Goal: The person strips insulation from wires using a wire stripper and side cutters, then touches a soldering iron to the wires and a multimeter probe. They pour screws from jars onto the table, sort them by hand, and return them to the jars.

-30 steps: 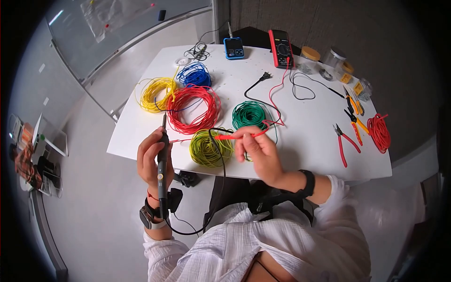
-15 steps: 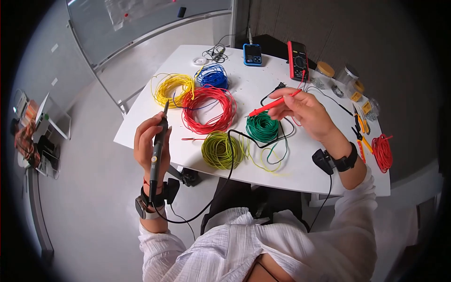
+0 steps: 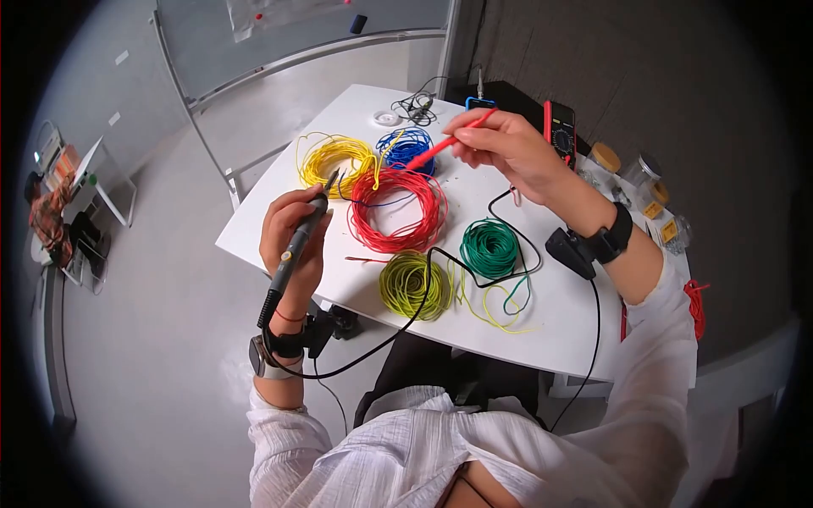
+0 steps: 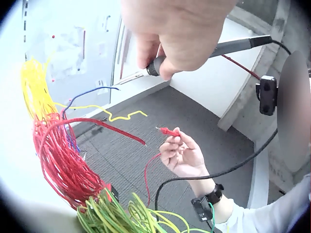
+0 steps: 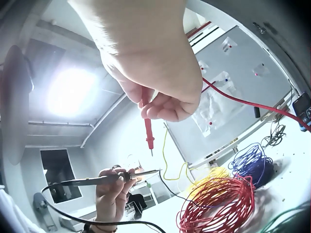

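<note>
My left hand [image 3: 309,264] grips a grey soldering iron [image 3: 297,240], its metal tip pointing up beside the yellow wire coil [image 3: 315,162]. Between the thumb and fingers of my right hand [image 3: 521,161] is a red multimeter probe [image 3: 432,153]. Its tip overlaps the red wire coil [image 3: 440,212] in the head view. The right wrist view shows the probe's metal point [image 5: 151,152] just above the iron's tip [image 5: 149,172], a gap between them. A blue coil [image 3: 408,146], a yellow-green coil [image 3: 410,286] and a green coil [image 3: 490,249] lie around the red one.
The multimeter [image 3: 561,127] stands at the back, partly behind my right hand. Lidded jars [image 3: 645,169] line the right side. The iron's black cord [image 3: 364,364] loops across the table's front edge. A whiteboard [image 3: 305,51] stands behind.
My right hand has lifted the red probe from above the yellow-green coil, out and up toward the blue coil. My left hand still holds the iron, now tilted more. The head view has shifted.
</note>
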The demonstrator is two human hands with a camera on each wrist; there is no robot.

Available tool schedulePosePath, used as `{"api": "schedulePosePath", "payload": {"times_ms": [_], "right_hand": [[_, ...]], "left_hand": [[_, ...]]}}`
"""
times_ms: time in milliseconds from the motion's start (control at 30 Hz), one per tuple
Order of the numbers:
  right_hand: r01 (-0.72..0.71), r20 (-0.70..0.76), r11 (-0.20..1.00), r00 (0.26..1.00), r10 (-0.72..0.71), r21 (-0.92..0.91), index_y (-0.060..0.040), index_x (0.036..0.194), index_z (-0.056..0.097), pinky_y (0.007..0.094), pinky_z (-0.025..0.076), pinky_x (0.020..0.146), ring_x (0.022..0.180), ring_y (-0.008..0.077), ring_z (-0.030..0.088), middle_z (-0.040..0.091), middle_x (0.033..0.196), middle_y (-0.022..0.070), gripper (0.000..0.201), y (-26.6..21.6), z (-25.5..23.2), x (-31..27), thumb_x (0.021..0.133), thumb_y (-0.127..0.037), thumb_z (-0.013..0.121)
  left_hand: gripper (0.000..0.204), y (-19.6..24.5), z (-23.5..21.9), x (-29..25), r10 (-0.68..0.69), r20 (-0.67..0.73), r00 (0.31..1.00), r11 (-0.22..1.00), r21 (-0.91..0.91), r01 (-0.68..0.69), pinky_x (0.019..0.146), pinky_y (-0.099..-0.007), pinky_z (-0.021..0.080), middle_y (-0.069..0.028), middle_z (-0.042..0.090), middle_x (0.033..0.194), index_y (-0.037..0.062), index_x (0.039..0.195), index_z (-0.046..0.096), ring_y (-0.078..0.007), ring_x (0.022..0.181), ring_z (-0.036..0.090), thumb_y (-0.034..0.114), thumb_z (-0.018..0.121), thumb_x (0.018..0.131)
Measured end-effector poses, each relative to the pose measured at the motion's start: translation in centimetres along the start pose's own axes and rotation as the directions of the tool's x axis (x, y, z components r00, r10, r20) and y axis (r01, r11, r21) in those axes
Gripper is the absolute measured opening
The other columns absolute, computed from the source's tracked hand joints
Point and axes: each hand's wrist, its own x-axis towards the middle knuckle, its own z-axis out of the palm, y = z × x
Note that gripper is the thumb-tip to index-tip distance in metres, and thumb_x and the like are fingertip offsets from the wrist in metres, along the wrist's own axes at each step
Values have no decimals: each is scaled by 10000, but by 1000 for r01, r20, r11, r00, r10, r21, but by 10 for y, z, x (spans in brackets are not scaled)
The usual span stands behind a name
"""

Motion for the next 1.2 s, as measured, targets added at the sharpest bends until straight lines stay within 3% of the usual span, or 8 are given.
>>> {"api": "schedulePosePath", "payload": {"times_ms": [167,267,300,367,400,833,1033,1200], "right_hand": [[29,77,997,997,-23,-75,-12,1004,609,214,422,686,793,73,571,643,880,69,265,-1,19,26,884,-211,484],[183,83,940,983,-166,-286,18,1010,615,225,456,760,853,85,575,637,952,93,258,12,35,32,888,-171,488],[183,86,941,983,-165,-286,18,1010,615,225,456,760,853,85,575,637,952,93,258,14,37,33,888,-171,488],[213,139,847,976,-165,-488,41,995,614,225,458,782,854,99,574,632,978,95,246,16,40,33,885,-146,499],[292,138,838,956,-258,-460,14,957,638,221,455,625,695,87,574,649,798,104,244,25,40,36,860,-179,525],[237,113,903,971,-211,-358,6,1019,618,224,461,665,721,95,583,654,831,92,276,27,48,35,878,-203,507],[197,104,911,980,-171,-361,3,993,631,212,457,636,703,84,577,651,810,85,266,28,50,34,873,-206,516],[236,71,900,971,-226,-367,-14,983,641,223,443,582,631,79,556,651,773,77,252,29,50,33,867,-206,525]], "left_hand": [[238,-2,1,-1,15,30,999,1000,5,-15,812,-334,497,-160,538,1002,9,931,466,-278,972,575,-99,589,757],[240,-1,2,-2,-11,25,1000,1000,-26,12,827,-342,491,-161,530,1011,8,934,465,-279,983,568,-99,588,757],[241,-1,2,-2,-16,26,1000,999,-44,17,832,-345,488,-161,528,1013,7,935,465,-279,988,565,-100,587,756],[247,-1,3,-3,-19,33,999,999,-38,20,842,-350,483,-161,523,1019,5,940,463,-279,994,562,-103,585,755],[257,-1,4,-3,-30,8,1000,998,-61,30,834,-340,484,-158,530,1015,2,926,479,-272,988,565,-100,612,732],[230,5,3,-3,-37,30,999,995,-89,39,850,-377,486,-160,515,1017,-6,928,467,-290,999,562,-94,591,756],[231,7,2,-3,-29,30,999,996,-82,31,848,-377,488,-161,516,1016,-7,927,470,-290,998,562,-98,591,753],[237,6,1,-2,-10,18,1000,998,-60,11,840,-372,490,-161,518,1014,-5,929,472,-288,993,563,-102,592,750]]}}
